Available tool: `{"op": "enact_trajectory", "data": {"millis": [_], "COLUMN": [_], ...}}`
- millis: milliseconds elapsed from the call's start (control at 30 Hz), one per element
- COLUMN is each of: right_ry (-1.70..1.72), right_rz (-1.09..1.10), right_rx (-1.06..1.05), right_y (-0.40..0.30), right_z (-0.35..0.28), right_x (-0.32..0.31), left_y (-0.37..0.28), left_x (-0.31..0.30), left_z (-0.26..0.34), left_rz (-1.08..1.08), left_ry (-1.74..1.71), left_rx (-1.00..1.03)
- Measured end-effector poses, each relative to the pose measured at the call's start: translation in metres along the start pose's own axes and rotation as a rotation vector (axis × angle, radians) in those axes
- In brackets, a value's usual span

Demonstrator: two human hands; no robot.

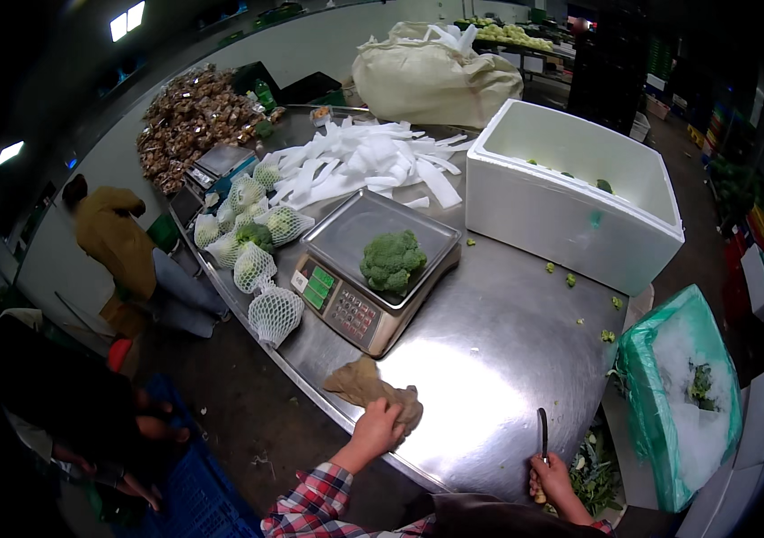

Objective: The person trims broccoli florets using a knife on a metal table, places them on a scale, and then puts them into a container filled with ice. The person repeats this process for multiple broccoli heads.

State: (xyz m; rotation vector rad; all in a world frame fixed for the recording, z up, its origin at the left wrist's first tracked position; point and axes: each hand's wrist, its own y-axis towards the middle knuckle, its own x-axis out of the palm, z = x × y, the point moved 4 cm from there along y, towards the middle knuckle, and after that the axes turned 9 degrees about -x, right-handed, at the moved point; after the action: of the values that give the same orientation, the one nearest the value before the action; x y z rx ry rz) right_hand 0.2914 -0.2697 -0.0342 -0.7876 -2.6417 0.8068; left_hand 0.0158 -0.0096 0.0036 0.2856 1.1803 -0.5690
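My left hand grips one end of a crumpled brown cloth on the steel table, close to its front edge. In my right hand is a knife, held by its light handle with the dark, curved blade pointing away from me. Beyond the cloth stands a digital weighing scale with a metal pan. A green broccoli head rests on that pan.
White foam strips and net-sleeved vegetables lie left and behind the scale. A white foam box stands at the back right, broccoli bits before it. Ice fills a green-lined box at right. Two people are at left.
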Motion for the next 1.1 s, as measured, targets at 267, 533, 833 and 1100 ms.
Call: {"op": "enact_trajectory", "data": {"millis": [267,533,833,1100], "right_ry": [-0.011,0.038,0.015,-0.115], "right_rz": [-0.004,0.064,0.036,-0.059], "right_rx": [-0.024,-0.030,-0.061,-0.145], "right_y": [-0.003,-0.012,-0.016,-0.020], "right_z": [0.004,0.011,0.009,-0.010], "right_x": [-0.001,-0.011,-0.008,0.000], "left_y": [0.108,0.222,0.196,0.111], "left_x": [-0.076,-0.134,-0.118,-0.043], "left_z": [0.032,0.040,0.034,0.081], "left_rz": [0.221,0.587,0.000,-0.465], "left_ry": [-0.299,0.047,-1.524,-1.702], "left_rx": [-0.005,-0.178,-0.026,-0.256]}}
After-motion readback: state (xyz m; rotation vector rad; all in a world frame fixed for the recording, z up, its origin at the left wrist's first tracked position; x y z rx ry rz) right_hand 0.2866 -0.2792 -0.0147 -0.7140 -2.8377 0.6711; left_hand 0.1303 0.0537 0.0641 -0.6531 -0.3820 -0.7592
